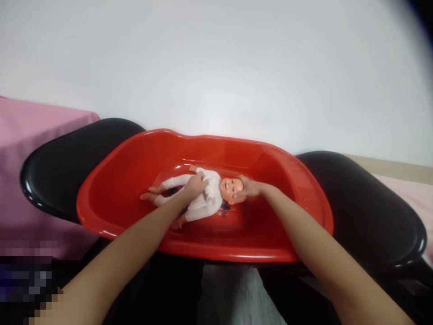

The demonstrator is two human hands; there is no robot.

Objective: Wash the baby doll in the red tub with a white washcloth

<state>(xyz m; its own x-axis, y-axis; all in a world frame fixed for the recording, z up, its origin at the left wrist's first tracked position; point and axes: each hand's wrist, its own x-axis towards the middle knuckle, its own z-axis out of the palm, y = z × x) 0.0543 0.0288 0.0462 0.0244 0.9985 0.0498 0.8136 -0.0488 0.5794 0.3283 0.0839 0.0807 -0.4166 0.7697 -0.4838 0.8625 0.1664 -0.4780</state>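
The doll (206, 194) lies on its back in the middle of the red tub (111, 189), head to the right. Your left hand (196, 184) rests on its chest, fingers curled onto the white suit; your right hand (248, 187) cups its head. Black chairs (57, 167) flank the tub

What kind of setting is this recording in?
Probably a baby-care training room, not a home bathroom: a baby doll lies in a red plastic baby bathtub set across two black chairs, against a bare white wall.
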